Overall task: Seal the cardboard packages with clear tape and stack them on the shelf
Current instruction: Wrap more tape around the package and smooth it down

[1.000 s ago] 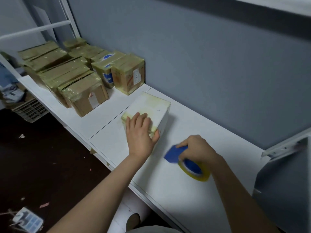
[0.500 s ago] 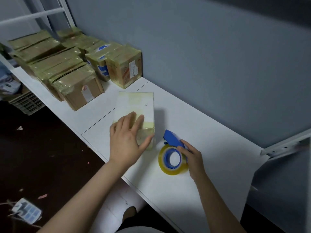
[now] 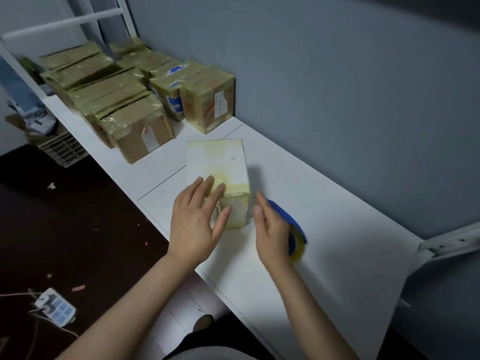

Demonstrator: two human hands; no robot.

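A white package [image 3: 217, 157], partly wrapped in yellowish tape, lies on the white desk [image 3: 332, 209]. The left hand [image 3: 197, 224] rests flat on its near end, fingers straight. Just right of it, the right hand [image 3: 271, 236] grips a blue tape dispenser [image 3: 284, 213] (blurred, its far fingers hidden), with the roll standing on edge. Taped cardboard boxes [image 3: 135, 126] sit packed together at the desk's far left.
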